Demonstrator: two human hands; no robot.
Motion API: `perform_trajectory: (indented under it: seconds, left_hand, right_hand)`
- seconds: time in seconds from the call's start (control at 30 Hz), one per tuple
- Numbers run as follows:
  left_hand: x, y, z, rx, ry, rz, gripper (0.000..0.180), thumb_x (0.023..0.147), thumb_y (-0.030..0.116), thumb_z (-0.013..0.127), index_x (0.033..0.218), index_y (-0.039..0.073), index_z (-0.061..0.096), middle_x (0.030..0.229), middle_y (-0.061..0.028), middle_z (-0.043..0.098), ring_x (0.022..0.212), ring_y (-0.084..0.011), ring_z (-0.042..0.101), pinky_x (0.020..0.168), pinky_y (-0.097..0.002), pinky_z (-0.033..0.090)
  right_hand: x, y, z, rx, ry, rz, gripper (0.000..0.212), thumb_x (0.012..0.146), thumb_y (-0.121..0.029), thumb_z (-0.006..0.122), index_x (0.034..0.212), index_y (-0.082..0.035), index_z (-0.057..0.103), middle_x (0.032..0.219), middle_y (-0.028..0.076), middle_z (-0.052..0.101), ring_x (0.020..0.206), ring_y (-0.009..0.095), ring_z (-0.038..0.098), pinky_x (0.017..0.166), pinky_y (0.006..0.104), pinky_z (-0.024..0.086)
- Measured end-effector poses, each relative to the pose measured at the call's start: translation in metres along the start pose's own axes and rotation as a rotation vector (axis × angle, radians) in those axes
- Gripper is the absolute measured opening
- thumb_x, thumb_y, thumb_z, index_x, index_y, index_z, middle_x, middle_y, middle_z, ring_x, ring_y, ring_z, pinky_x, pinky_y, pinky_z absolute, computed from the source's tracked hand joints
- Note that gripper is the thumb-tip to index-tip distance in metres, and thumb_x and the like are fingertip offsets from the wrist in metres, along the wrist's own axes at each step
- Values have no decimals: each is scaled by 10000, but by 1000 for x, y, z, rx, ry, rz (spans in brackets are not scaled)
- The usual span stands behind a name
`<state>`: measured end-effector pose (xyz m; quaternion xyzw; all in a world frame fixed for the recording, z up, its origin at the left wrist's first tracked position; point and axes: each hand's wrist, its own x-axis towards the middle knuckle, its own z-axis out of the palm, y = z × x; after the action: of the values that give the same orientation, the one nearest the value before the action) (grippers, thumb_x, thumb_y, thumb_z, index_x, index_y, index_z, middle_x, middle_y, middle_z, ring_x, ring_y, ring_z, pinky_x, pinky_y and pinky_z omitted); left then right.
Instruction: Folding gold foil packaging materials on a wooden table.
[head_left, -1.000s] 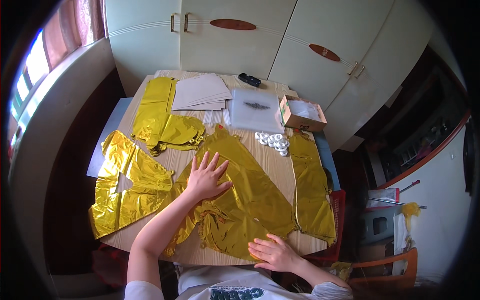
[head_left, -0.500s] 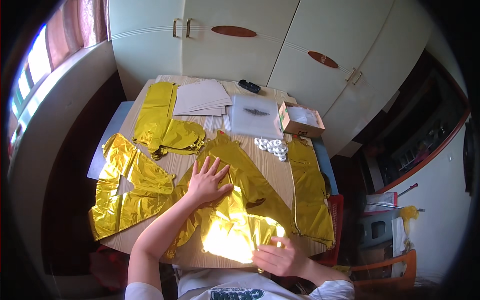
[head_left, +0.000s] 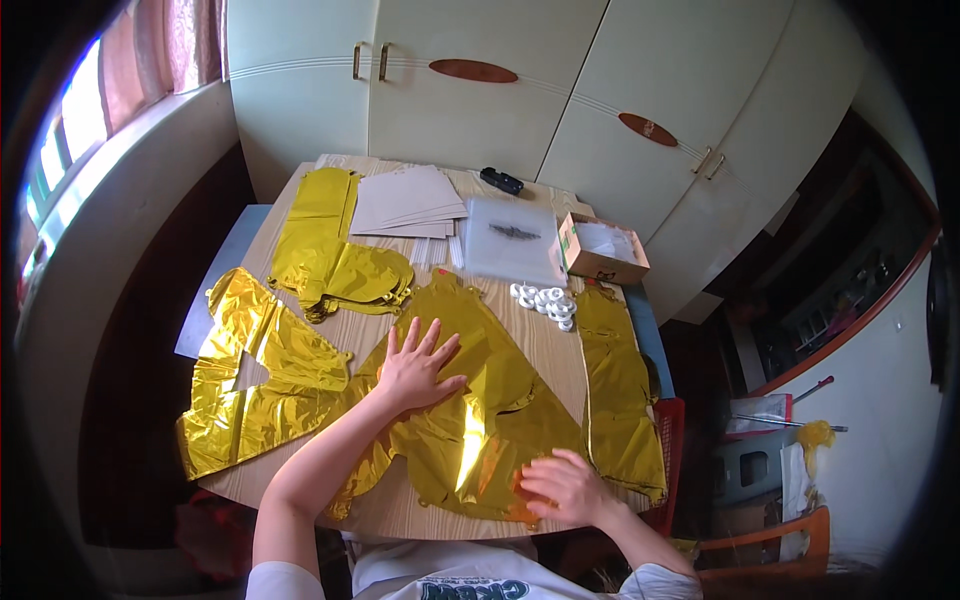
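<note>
A flat, uninflated gold foil balloon (head_left: 520, 420) lies in front of me on the wooden table, its near part catching a bright streak of light. My left hand (head_left: 415, 375) presses on its middle with the palm down and the fingers spread. Over the balloon's near right corner is my right hand (head_left: 565, 488), fingers stretched out and slightly bent, with an orange reflection on the foil beneath them. Whether those fingertips touch the foil is hard to make out. Another gold foil balloon (head_left: 215, 400), with a hole in its middle, lies left of my left forearm.
More folded gold foil (head_left: 312, 215) lies at the far left, beside grey-brown cards (head_left: 405, 200). Farther right are clear plastic sheets (head_left: 490, 250), white ribbon rolls (head_left: 545, 303), a small open box (head_left: 605, 250) and a black object (head_left: 501, 181). Gold foil (head_left: 620, 390) also lies along the right edge.
The balloon's near right part, raised and glaring before, now lies flatter across the table. My right hand has moved slightly up and right, its fingers off the folded edge. My left hand stays put.
</note>
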<state>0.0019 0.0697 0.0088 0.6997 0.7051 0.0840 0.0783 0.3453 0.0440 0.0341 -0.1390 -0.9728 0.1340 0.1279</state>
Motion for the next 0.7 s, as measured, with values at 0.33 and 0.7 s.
perform_trajectory:
  seconds: [0.33, 0.7]
  left_hand:
    - [-1, 2, -5, 89, -125, 147, 969, 820, 802, 436, 1552, 193, 261, 1609, -166, 202, 1492, -412, 101, 1140, -692, 83]
    - [-10, 10, 8, 124, -84, 251, 1054, 759, 863, 438, 1555, 197, 258, 1611, -166, 196, 1488, -428, 102, 1125, -714, 71]
  right_hand:
    - [57, 42, 23, -28, -6, 155, 645, 910, -549, 578, 1430, -178, 482, 1533, 127, 369, 1440, 343, 295, 1169, 585, 162]
    - [64, 67, 29, -112, -145, 135, 880, 844, -704, 542, 1538, -218, 302, 1601, 108, 244, 1489, 320, 184, 1200, 551, 82]
